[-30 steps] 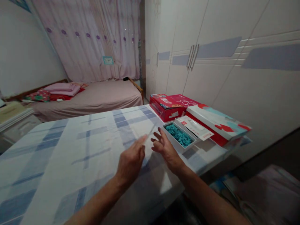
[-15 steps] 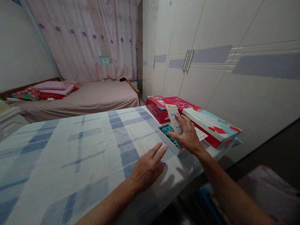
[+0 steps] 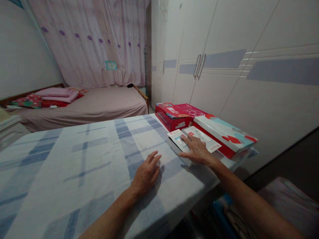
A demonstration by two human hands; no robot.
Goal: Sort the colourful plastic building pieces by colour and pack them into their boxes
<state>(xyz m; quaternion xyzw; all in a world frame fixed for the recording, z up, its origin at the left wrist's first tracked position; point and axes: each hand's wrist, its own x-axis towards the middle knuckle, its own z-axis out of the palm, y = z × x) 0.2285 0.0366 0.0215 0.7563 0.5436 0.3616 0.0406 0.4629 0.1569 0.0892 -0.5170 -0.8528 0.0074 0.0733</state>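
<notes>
A small white box [image 3: 184,161] stands near the right edge of the table, and a printed card [image 3: 175,135] lies over its opening. My right hand [image 3: 197,150] rests on the card, fingers spread, thumb at the box's near side. What is inside the box is now hidden by the card and the hand. My left hand [image 3: 146,174] is to the left of the box, over the tablecloth, apart from it. Its fingers are loosely stretched and nothing is in them. Beyond the right hand lies a flat white printed piece [image 3: 211,145], perhaps a lid.
Behind the small box stand a red box [image 3: 171,122] and a long red and white box [image 3: 226,132]. A blue and white checked tablecloth [image 3: 99,166] covers the table. A bed [image 3: 112,99] and a tall wardrobe [image 3: 224,36] are beyond.
The card stood tilted up in my right hand and now lies flat over the box, covering the teal contents. My left hand has drawn back to the left.
</notes>
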